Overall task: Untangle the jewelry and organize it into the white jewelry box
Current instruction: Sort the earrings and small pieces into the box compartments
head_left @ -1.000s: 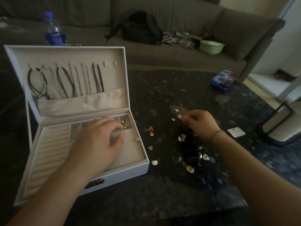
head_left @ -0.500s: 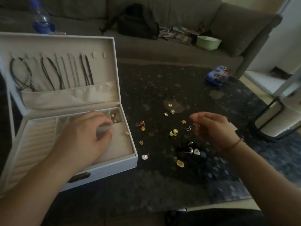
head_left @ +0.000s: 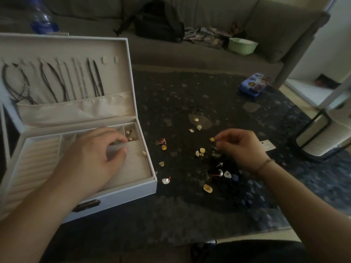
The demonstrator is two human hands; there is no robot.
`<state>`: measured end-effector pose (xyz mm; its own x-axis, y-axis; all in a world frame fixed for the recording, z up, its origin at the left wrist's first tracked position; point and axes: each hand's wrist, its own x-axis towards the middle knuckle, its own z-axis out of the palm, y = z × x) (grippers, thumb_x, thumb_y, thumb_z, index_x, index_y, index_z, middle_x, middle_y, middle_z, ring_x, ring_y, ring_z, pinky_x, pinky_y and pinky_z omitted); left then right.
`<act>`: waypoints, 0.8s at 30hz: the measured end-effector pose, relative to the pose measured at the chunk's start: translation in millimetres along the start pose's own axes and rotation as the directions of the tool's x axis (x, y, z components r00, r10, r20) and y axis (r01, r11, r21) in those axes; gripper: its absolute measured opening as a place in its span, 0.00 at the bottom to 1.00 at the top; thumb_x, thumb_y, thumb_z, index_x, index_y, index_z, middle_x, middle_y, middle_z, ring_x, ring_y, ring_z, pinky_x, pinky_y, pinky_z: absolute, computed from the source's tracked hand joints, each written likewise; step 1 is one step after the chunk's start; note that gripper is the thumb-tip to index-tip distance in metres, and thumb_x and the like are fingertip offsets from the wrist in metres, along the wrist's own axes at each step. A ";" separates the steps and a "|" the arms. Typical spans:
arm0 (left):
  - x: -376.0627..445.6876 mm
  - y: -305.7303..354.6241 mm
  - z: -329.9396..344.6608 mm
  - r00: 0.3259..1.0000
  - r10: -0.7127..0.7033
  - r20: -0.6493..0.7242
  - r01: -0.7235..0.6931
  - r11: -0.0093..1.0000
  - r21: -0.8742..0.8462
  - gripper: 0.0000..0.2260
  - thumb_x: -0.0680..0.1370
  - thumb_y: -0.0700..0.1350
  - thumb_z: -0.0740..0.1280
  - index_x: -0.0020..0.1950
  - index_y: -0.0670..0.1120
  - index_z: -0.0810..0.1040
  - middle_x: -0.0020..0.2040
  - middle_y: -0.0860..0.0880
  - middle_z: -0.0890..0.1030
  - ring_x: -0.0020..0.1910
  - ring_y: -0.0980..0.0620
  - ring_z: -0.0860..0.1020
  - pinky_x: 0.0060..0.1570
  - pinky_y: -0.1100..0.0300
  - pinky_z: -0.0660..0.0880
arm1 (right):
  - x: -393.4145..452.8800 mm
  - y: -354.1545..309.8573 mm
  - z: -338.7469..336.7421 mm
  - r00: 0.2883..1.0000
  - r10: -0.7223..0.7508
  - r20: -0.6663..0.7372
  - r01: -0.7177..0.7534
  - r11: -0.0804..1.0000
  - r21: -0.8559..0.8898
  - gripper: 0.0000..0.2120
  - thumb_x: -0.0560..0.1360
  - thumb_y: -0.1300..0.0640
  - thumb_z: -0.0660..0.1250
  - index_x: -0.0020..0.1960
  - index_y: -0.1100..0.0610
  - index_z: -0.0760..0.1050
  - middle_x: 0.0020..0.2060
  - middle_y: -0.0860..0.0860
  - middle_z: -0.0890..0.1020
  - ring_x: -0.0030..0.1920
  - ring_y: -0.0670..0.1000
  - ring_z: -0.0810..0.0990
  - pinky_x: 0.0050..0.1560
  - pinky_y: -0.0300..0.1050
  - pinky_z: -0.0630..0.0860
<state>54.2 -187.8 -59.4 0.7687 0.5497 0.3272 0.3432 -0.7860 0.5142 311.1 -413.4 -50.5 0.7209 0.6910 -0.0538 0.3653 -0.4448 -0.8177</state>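
Observation:
The white jewelry box [head_left: 133, 188] stands open on the left of the dark table, with several cords and chains [head_left: 95, 80] hanging in its lid. My left hand [head_left: 91, 164] lies inside the tray, fingers curled at a small back compartment, a bit of gold showing at the fingertips. A neighbouring compartment holds gold earrings [head_left: 130, 134]. Several loose earrings and studs [head_left: 201, 151] are scattered on the table right of the box. My right hand [head_left: 241, 149] hovers over them and pinches a small gold earring [head_left: 211, 139] between thumb and forefinger.
A blue tin [head_left: 253, 84] sits at the table's far right and a white card [head_left: 266, 146] lies beside my right wrist. Behind are a grey sofa with a black backpack [head_left: 159, 19], a green bowl [head_left: 242, 45] and a water bottle [head_left: 42, 19]. A black-framed stand [head_left: 322, 133] is at right.
My right hand drew back to the right, then returned left and closed on the gold earring. My left hand stayed in the box tray. The camera shifted slightly.

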 end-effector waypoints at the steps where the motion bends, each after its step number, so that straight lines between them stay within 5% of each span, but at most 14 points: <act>1: 0.0 0.1 0.2 1.000 -0.001 -0.001 0.001 1.000 0.003 0.08 0.76 0.46 0.71 0.54 0.51 0.82 0.52 0.55 0.79 0.53 0.53 0.77 0.55 0.55 0.71 | 1.9 0.9 2.2 0.999 -0.028 0.016 0.030 0.991 -0.134 0.08 0.76 0.61 0.69 0.47 0.48 0.80 0.41 0.44 0.84 0.41 0.37 0.81 0.39 0.29 0.74; 6: 0.8 -0.7 0.4 1.000 0.014 -0.011 -0.014 1.000 0.002 0.09 0.76 0.46 0.70 0.55 0.50 0.82 0.52 0.55 0.80 0.53 0.52 0.78 0.56 0.53 0.73 | 6.7 -0.2 0.7 0.988 -0.131 0.085 0.154 0.908 -0.390 0.11 0.78 0.57 0.66 0.51 0.40 0.77 0.49 0.40 0.80 0.48 0.38 0.77 0.49 0.34 0.73; 10: 0.8 -1.0 -0.1 0.999 0.043 -0.017 -0.043 0.999 0.002 0.09 0.77 0.50 0.68 0.55 0.50 0.82 0.52 0.54 0.81 0.52 0.52 0.79 0.55 0.53 0.75 | 12.3 3.2 11.4 0.954 -0.184 0.239 0.294 0.737 -0.608 0.12 0.79 0.50 0.64 0.61 0.40 0.76 0.55 0.40 0.77 0.58 0.45 0.73 0.58 0.46 0.74; 16: -0.2 -0.5 -0.2 1.000 -0.001 0.002 0.001 1.000 0.016 0.10 0.76 0.49 0.69 0.56 0.52 0.81 0.53 0.55 0.79 0.54 0.54 0.77 0.56 0.56 0.71 | 16.2 -1.7 17.3 0.957 -0.193 0.217 0.290 0.606 -0.741 0.09 0.78 0.45 0.64 0.57 0.38 0.76 0.51 0.38 0.75 0.53 0.45 0.69 0.46 0.40 0.72; 24: -0.1 1.5 -1.4 1.000 0.003 0.009 -0.004 1.000 0.016 0.11 0.75 0.49 0.68 0.57 0.50 0.82 0.53 0.55 0.79 0.54 0.54 0.76 0.56 0.57 0.70 | 15.1 -4.1 0.3 0.963 -0.143 0.229 0.268 0.597 -0.756 0.07 0.78 0.45 0.63 0.55 0.39 0.77 0.50 0.37 0.76 0.54 0.43 0.70 0.50 0.42 0.73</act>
<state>53.9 -188.6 -57.6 0.7745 0.5445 0.3221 0.3489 -0.7923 0.5005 320.3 -401.1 -48.1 0.5075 0.8591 -0.0663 0.8566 -0.5113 -0.0690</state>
